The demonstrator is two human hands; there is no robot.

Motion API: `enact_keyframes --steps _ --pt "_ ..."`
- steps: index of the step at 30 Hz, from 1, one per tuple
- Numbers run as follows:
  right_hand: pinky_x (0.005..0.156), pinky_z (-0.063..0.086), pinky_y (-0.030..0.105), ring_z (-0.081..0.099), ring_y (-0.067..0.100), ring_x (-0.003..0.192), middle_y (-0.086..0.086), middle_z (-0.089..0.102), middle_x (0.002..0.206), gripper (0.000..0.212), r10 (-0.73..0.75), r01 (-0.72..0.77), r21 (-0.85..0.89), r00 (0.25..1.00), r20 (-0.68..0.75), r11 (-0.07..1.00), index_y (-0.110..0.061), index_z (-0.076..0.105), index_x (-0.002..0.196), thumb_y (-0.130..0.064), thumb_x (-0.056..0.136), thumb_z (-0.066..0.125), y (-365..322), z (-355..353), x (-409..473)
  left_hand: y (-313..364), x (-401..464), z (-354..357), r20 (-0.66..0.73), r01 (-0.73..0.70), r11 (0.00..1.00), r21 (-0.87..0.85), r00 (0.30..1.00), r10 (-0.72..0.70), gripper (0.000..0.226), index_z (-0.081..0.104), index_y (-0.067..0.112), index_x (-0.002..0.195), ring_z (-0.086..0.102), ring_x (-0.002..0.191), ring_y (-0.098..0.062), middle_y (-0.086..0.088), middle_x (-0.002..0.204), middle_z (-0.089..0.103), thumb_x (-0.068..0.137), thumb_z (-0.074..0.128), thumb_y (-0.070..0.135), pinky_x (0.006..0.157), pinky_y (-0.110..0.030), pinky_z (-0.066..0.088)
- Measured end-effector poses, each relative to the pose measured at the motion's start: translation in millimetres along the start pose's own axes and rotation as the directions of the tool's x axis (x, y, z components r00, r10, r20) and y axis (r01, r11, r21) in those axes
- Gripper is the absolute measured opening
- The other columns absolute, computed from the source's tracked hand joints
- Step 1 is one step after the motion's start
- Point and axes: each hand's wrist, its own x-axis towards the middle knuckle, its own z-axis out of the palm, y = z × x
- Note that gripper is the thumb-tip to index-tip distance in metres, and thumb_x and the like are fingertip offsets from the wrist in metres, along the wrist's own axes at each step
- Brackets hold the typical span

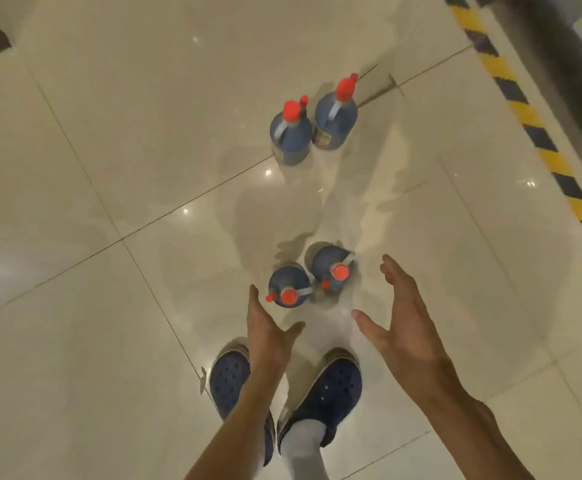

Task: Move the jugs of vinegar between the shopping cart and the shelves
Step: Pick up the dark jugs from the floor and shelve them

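1. Four jugs stand on the tiled floor [109, 341], in two pairs. The near pair, one jug on the left [289, 286] and one on the right [331, 268], is just in front of the person's shoes [320, 389]. The far pair [312, 126] is well apart from it, further along the aisle. No cart can be seen; the dark shelf base [539, 57] runs along the right edge, behind a yellow and black strip [525, 116].

2. Risk: the floor is glossy, and the two near jugs touch or almost touch each other. If one hand knocks a red cap [289, 296] from the side, I think the jug can tip against its neighbour and both may fall.

3. Risk: each jug has a small handle near the neck. A hand that closes on the round body and not on the handle may slip, because a full jug is probably heavy.

4. Risk: lifting two jugs together while bending forward can pull the person out of balance, and the feet are very close to the jugs.

5. Pose: both arms reach down and forward. The left hand [265, 327] has its fingertips just beside the left jug, not touching it, as far as I can tell.

6. The right hand [400, 313] is beside the right jug, a little apart. Both hands are empty, fingers extended, thumbs spread, palms turned toward each other.
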Motion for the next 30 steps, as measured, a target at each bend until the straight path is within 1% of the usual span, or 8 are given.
enact_keyframes --steps 5,12,18,21,23,25,28,30 --pt "0.099 0.028 0.007 0.032 -0.006 0.138 -0.021 0.033 0.154 0.091 0.030 -0.030 0.003 0.999 -0.013 1.000 -0.038 0.018 0.159 -0.023 0.090 0.076 61.4 36.1 39.5 -24.6 38.3 52.5 -0.071 -0.125 0.981 -0.147 0.991 0.115 0.110 0.017 0.027 0.156 0.046 0.138 -0.012 0.008 0.152 0.042 0.074 0.090 0.024 0.113 -0.036 0.044" --pt "0.111 0.032 0.023 0.031 0.007 0.148 -0.017 0.027 0.163 0.098 0.078 -0.078 0.003 0.997 0.012 0.997 -0.041 0.012 0.159 -0.025 0.089 0.079 79.0 57.0 44.0 -6.5 59.8 36.6 -0.112 -0.220 0.968 -0.117 0.972 0.207 0.078 0.038 0.031 0.141 0.061 0.116 -0.004 0.017 0.130 0.059 0.078 0.085 0.038 0.094 -0.023 0.054" --pt "0.114 0.041 0.031 0.035 0.013 0.149 -0.012 0.028 0.164 0.108 0.135 -0.133 0.097 0.991 -0.014 0.986 -0.039 0.012 0.160 -0.030 0.081 0.085 66.2 81.6 75.9 -1.1 49.9 -6.7 -0.108 -0.187 0.982 -0.031 0.977 0.183 0.081 0.035 0.032 0.139 0.059 0.116 -0.007 0.018 0.131 0.055 0.077 0.088 0.035 0.088 -0.003 0.047" --pt "0.113 0.047 0.041 0.045 0.022 0.142 0.004 0.041 0.158 0.111 0.130 -0.128 0.106 0.992 -0.006 0.986 -0.030 0.016 0.161 -0.047 0.076 0.086 75.4 99.5 105.9 -9.4 47.2 -25.5 -0.112 -0.182 0.983 0.010 0.977 0.182 0.086 0.035 0.025 0.143 0.060 0.121 -0.015 0.009 0.138 0.057 0.076 0.087 0.038 0.097 -0.024 0.055" --pt "0.104 0.054 0.044 0.057 0.023 0.131 0.002 0.052 0.149 0.096 0.082 -0.085 0.082 0.996 0.030 0.993 -0.037 0.026 0.157 -0.030 0.081 0.083 81.4 106.8 117.7 -16.4 49.4 -35.7 -0.124 -0.186 0.982 0.018 0.975 0.187 0.089 0.036 0.023 0.145 0.062 0.119 -0.017 0.008 0.135 0.059 0.075 0.088 0.037 0.097 -0.034 0.057" --pt "0.099 0.056 0.035 0.061 0.016 0.124 -0.006 0.057 0.141 0.088 0.045 -0.047 0.082 0.999 0.027 0.996 -0.036 0.034 0.153 -0.014 0.083 0.081 88.5 115.5 125.2 -21.1 52.6 -40.6 -0.126 -0.189 0.982 -0.005 0.974 0.187 0.084 0.038 0.027 0.140 0.062 0.114 -0.008 0.015 0.129 0.060 0.075 0.089 0.034 0.090 -0.021 0.055" --pt "0.092 0.050 0.012 0.055 0.002 0.120 -0.017 0.052 0.130 0.082 0.031 -0.020 0.119 0.995 -0.099 0.993 -0.018 0.040 0.144 -0.014 0.075 0.085 88.9 125.7 131.2 -26.9 53.1 -42.9 -0.155 -0.174 0.983 -0.062 0.974 0.163 0.081 0.038 0.028 0.137 0.058 0.111 0.004 0.020 0.124 0.057 0.074 0.089 0.034 0.081 -0.007 0.049" --pt "0.086 0.052 0.014 0.058 0.000 0.112 -0.018 0.056 0.119 0.075 0.047 -0.035 0.111 0.993 -0.110 0.993 -0.020 0.045 0.134 -0.024 0.073 0.087 84.3 127.4 129.5 -25.8 51.2 -44.0 -0.163 -0.165 0.981 -0.099 0.975 0.148 0.080 0.038 0.026 0.136 0.058 0.109 0.008 0.020 0.123 0.057 0.074 0.089 0.033 0.079 -0.004 0.049"
